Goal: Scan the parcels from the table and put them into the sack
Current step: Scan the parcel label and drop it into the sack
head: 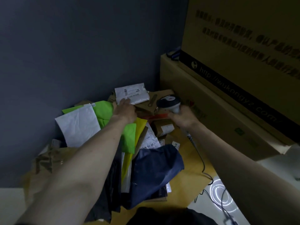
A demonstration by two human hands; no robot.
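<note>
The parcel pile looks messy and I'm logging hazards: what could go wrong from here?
The left hand reaches across the pile for the far white parcel; dragging it back may topple loose mailers like the green one. The scanner cable trails beside the pile and might snag.

The single head view is looking forward and steeply down from the person's own eye level, facing a corner where a dark wall (73, 46) is meeting stacked cartons (227, 103). It is sitting close: both forearms are running up from the bottom edge, and the table (186, 159) with its heap of parcels (113, 135) is filling the middle. Wide-angle bending is showing at the edges. No second view is sharing the scene.
</note>
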